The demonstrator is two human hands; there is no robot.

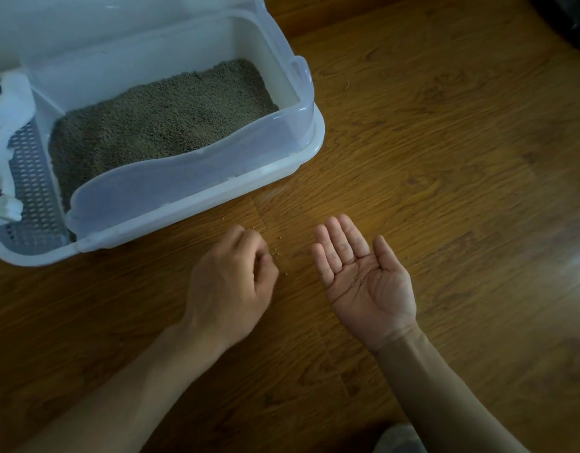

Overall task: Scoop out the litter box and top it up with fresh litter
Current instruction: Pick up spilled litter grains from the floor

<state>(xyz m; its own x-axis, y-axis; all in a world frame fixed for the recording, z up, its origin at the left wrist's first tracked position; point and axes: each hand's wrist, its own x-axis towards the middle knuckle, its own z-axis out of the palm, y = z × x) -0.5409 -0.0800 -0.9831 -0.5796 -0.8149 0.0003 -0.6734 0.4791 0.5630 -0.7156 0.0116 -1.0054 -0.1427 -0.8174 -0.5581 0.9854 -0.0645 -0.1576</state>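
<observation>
Head cam: left hand [231,282] pinching stray litter grains [275,254] off floor, right hand [363,273] flat, palm-up w/ grains; next, tip into litter box [190,194].

Brown wood-plank floor [445,158], soft sheen at right; dim light.

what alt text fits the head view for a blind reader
A person's left hand picks at scattered litter grains on a wooden floor, beside their upturned right hand. Behind sits a translucent white plastic litter box filled with grey-brown litter.
</observation>
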